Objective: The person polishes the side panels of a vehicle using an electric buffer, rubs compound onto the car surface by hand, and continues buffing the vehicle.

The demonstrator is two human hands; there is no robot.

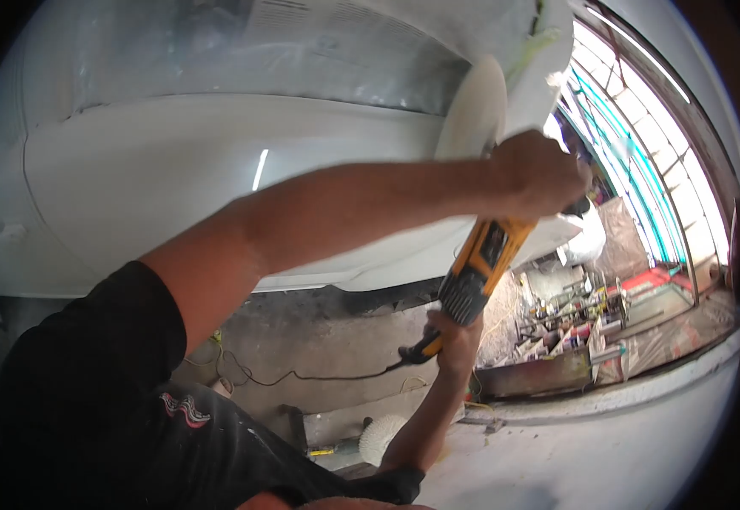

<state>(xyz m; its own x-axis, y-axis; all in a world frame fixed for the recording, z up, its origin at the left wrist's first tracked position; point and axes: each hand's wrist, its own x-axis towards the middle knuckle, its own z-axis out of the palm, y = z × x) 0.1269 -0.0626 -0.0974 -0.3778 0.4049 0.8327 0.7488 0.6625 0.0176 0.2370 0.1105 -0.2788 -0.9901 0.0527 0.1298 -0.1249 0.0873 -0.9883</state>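
Observation:
A yellow-and-black power polisher [487, 259] slants across the view beside a white car's side [174, 170]. My left hand [544, 174] is closed round its front end, and its working face is hidden from sight. Lower down, my right hand [455, 336] grips the rear handle, where a dark cord [327, 376] leaves the tool and trails to the left. Just behind my left wrist stands the car's white side mirror [479, 98]. I cannot tell whether the tool touches the bodywork.
Plastic sheeting and newspaper [327, 42] cover the car's windows. A tyre [387, 297] shows beneath the body. A round, fluffy white pad [383, 438] lies low, near my right forearm. Cluttered bottles and tools [566, 314] fill a bench at right, below bright barred windows [642, 144].

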